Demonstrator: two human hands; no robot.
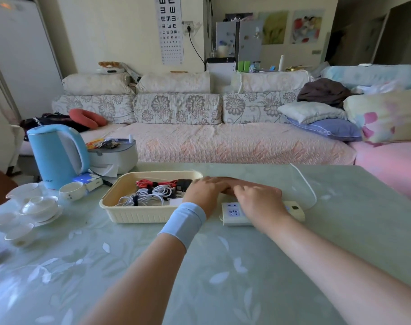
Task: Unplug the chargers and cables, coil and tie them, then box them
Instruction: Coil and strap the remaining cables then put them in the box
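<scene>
Coiled cables (150,194), white and red, each cinched with a dark tie, lay inside the cream tray (134,215) at mid-surface; a black adapter sat at its far end. Left hand (205,190), flat and fingers together, hovered over the tray's right rim; right hand (258,198) lay loosely spread on the power strip (232,213) just beside the tray; whether either pinched anything I could not tell. Risk, judged: the strip's thin white cord (302,181) looped loose behind and might snag or drag; the glossy surface (199,266) looked slick, so the ribbed plastic tray could slide toward the porcelain cups (72,191).
</scene>
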